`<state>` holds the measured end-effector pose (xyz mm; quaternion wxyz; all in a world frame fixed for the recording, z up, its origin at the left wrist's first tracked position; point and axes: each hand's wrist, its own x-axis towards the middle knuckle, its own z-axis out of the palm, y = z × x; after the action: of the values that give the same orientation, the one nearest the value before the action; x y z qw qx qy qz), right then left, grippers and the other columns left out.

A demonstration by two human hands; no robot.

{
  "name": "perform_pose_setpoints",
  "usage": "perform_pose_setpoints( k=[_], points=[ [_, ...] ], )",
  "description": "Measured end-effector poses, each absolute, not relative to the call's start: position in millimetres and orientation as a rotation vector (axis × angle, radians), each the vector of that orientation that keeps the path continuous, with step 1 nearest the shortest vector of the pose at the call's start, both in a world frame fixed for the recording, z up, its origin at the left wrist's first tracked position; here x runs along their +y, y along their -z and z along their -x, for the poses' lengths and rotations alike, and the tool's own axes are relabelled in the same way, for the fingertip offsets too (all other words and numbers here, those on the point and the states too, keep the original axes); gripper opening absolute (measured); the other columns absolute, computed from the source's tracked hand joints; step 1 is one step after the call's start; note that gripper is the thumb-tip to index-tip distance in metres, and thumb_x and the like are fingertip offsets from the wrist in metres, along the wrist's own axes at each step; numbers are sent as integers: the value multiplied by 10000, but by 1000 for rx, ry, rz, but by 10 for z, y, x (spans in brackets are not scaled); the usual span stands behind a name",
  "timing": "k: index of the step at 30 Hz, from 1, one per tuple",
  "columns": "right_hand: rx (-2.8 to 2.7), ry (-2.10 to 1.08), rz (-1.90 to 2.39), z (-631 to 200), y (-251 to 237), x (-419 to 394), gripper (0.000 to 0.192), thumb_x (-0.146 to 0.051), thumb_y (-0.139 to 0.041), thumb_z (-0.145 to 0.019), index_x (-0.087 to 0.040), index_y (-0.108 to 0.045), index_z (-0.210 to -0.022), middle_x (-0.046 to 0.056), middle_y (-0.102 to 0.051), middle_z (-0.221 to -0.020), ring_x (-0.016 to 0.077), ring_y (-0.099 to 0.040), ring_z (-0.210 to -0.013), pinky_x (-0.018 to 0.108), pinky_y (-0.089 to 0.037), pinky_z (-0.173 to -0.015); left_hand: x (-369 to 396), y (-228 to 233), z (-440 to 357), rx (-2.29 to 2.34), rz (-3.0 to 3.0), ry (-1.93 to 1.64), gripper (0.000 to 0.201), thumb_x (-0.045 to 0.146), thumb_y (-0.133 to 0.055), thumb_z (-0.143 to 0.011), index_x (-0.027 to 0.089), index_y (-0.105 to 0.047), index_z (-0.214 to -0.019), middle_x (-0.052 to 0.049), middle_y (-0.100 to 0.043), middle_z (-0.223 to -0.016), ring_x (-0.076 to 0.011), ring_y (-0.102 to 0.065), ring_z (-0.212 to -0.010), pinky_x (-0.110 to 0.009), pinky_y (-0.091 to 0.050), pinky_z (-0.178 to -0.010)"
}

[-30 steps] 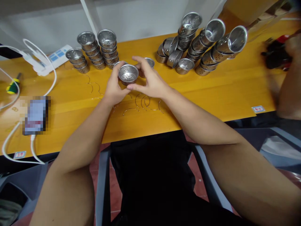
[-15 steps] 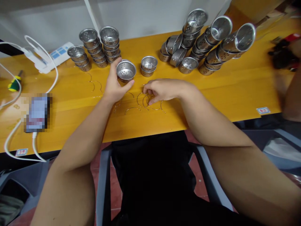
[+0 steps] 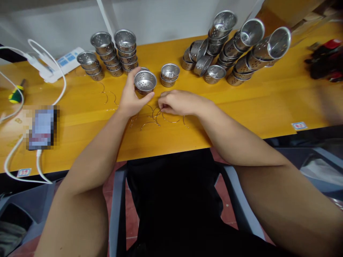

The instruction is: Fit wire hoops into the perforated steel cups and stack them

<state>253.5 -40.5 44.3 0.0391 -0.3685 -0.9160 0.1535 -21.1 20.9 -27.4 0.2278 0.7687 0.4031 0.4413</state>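
Observation:
My left hand [image 3: 131, 98] holds a small perforated steel cup [image 3: 145, 82] just above the yellow table [image 3: 241, 103], thumb and fingers around its wall. My right hand [image 3: 175, 101] rests on the table beside it, fingertips pinched on one of several thin curved wire handles [image 3: 154, 116] lying loose in front of me. A short stack of two cups [image 3: 169, 74] stands just behind my right hand.
Stacks of the same cups stand at the back left [image 3: 118, 53] and lean in rows at the back right [image 3: 235, 46]. A phone [image 3: 43, 126], white cables [image 3: 16, 157], a power strip [image 3: 63, 64] and a screwdriver [image 3: 16, 94] lie at the left. Dark gloves [image 3: 324, 60] are at the far right.
My right hand left the cup, dropped to the wire handles and slid slightly left, pinching one. The left hand keeps holding the cup. A person's arm at the far right has gone from view.

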Motion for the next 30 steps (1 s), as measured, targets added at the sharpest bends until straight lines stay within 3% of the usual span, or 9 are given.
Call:
perform_pose_setpoints(
  k=[4,10,16,21,26,30],
  points=[
    [-2842,-486,967,-2486,-442,-469,179,-139,-799,-1091,-231,-857,-1233,102,-846,-1351,277,-768,-1116,367,-477,-872,205,263,207,1127,-2099,-1222,1114,672,-1058,-830,333,-518,-1743,-167,-635,-1829,-448,-642,-1743,-626,-525,-1535],
    [-2915,-395,1070,-2292,-479,-603,203,-123,-693,-1153,-226,-867,-1175,100,-871,-1331,296,-770,-1143,387,-434,-818,204,255,204,1145,-2101,-1223,1101,683,-1079,-812,345,-549,-1717,-160,-629,-1840,-469,-623,-1758,-645,-500,-1553],
    [-2993,-217,1181,-2132,-532,-722,256,-103,-620,-1178,-143,-836,-1309,201,-847,-1433,341,-793,-1131,422,-328,-740,247,293,225,1112,-2127,-1223,1152,703,-1057,-802,337,-496,-1740,-165,-606,-1863,-455,-597,-1783,-639,-480,-1564],
    [-2835,-279,1124,-2198,-510,-671,182,-135,-691,-1108,-185,-771,-1263,191,-786,-1442,337,-754,-1100,415,-422,-799,299,325,262,1089,-2172,-1279,1231,779,-1010,-827,344,-366,-1781,-145,-507,-1937,-395,-498,-1857,-596,-378,-1618],
    [-2558,-488,993,-2471,-473,-453,104,-168,-730,-1070,-247,-667,-1099,102,-768,-1154,292,-699,-1010,438,-554,-936,391,409,247,1003,-2159,-1375,1144,760,-937,-912,324,-311,-1764,-117,-505,-1881,-328,-571,-1757,-571,-467,-1516],
    [-2227,-689,870,-2659,-266,-174,285,-313,-911,-1000,-270,-630,-1025,27,-696,-928,247,-673,-865,427,-645,-842,511,540,230,908,-2077,-1561,1085,715,-996,-876,376,-409,-1723,-101,-589,-1784,-358,-655,-1642,-590,-581,-1445]
  ],
)
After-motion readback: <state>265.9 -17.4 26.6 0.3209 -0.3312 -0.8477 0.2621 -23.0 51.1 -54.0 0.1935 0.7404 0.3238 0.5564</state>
